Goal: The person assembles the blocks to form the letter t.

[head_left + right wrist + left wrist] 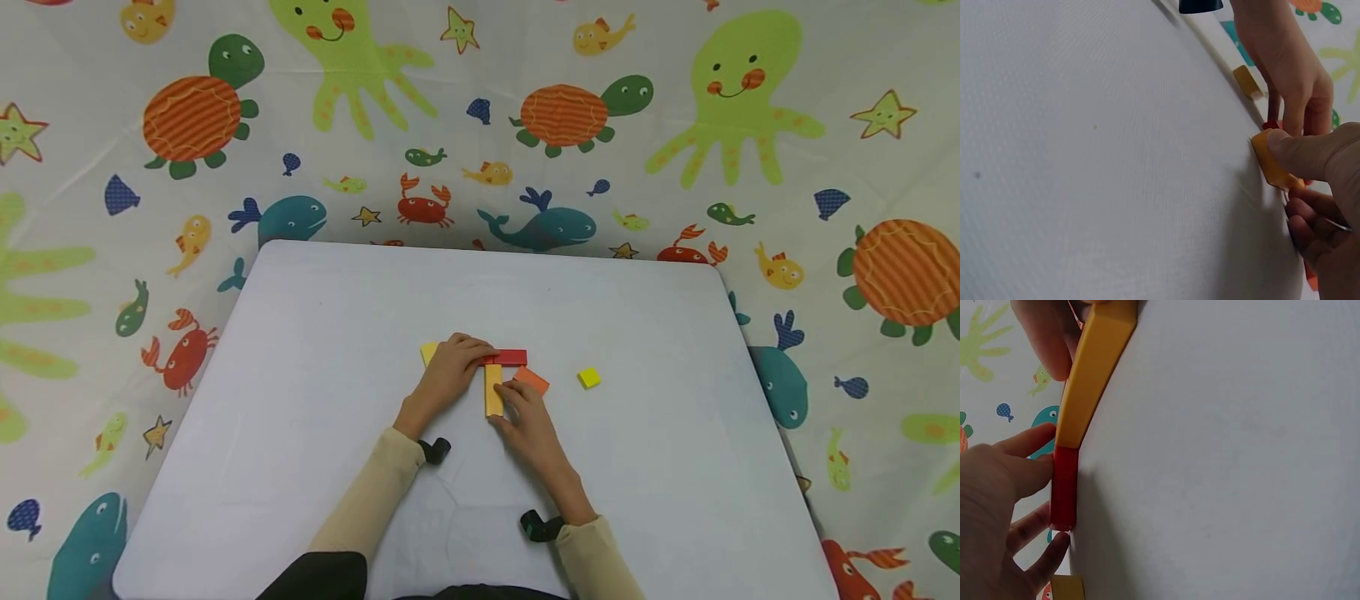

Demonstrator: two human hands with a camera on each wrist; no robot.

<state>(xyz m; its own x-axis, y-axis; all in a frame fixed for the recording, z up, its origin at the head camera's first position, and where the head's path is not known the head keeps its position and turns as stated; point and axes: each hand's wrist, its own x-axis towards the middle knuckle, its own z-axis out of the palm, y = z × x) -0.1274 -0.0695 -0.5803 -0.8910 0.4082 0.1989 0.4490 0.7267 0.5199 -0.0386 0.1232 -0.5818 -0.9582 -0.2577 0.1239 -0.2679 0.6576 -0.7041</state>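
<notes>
On the white table, a long yellow-orange block [493,392] lies lengthwise, its far end against the red pieces. My right hand [529,423] pinches this block, with the thumb at the near end and a finger along its right side. My left hand [446,371] reaches in from the left and holds a red block [1064,490], partly hidden in the head view. A red bar [512,357] continues to the right of the left fingertips, past a thin seam. Just beyond the right fingers sits an orange block [531,380], partly covered by them.
A yellow block [429,352] lies left of the left hand, partly covered by it. Farther right is a small bright yellow block [588,377]. The white table [637,467] has a raised far edge before a cloth [465,83] printed with sea animals.
</notes>
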